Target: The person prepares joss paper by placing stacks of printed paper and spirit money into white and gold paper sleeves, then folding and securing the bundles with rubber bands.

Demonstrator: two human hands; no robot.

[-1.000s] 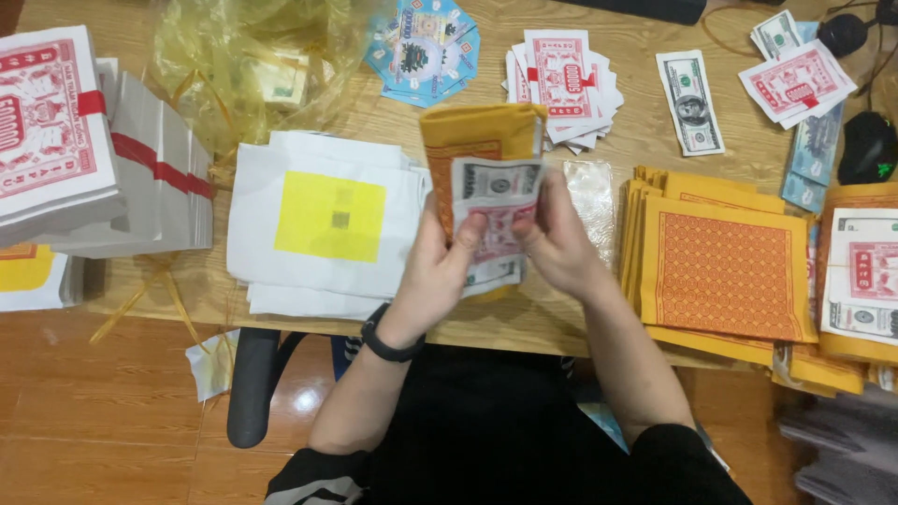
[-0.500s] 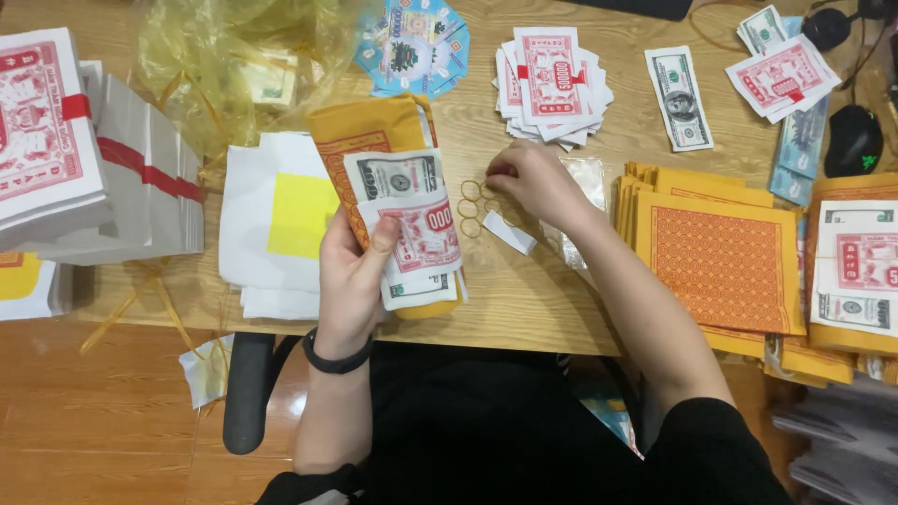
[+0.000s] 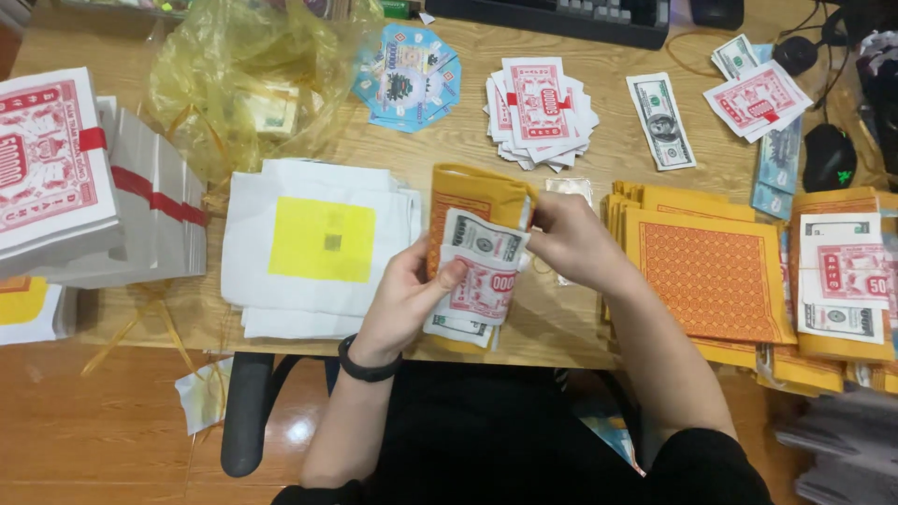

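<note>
At the middle of the frame the left hand (image 3: 404,297) grips a bundle of paper notes (image 3: 479,276), its long axis running from upper right to lower left, tilted slightly off vertical. The right hand (image 3: 572,241) closes on the bundle's upper right corner. Behind it lies an orange folded sheet (image 3: 472,196) on the desk (image 3: 561,323). White sheets with a yellow square (image 3: 318,241) lie just left; stacked orange sheets (image 3: 702,276) just right.
</note>
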